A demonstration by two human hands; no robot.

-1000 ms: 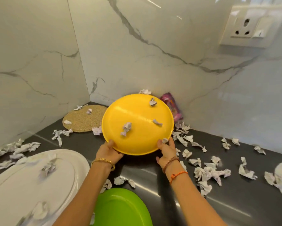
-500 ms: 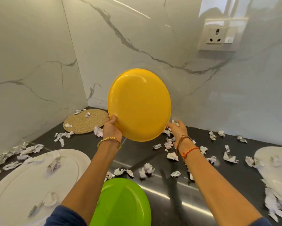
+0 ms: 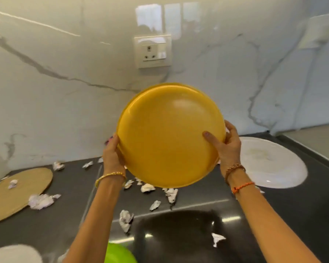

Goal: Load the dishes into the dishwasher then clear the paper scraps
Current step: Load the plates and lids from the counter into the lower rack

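Dark counter (image 3: 188,221), white marble wall behind with a socket (image 3: 153,51). White plate (image 3: 270,162) now in view at right, well apart from the woven mat (image 3: 17,190) at left; green plate (image 3: 120,253) at the bottom edge. Yellow plate (image 3: 169,135) has gone from flat on the counter with scraps on it to lifted and tipped up, underside toward the camera, held in the air over the counter in front of the wall. Left hand (image 3: 113,154) grips its left rim, fingers curled round the edge. Right hand (image 3: 227,147) grips the right rim, thumb pressed on the underside. Paper scraps (image 3: 147,187) lie on the counter below; those on the plate look dumped off. Judgement: plate ready for the dishwasher, which is not in view; scraps not yet cleared.
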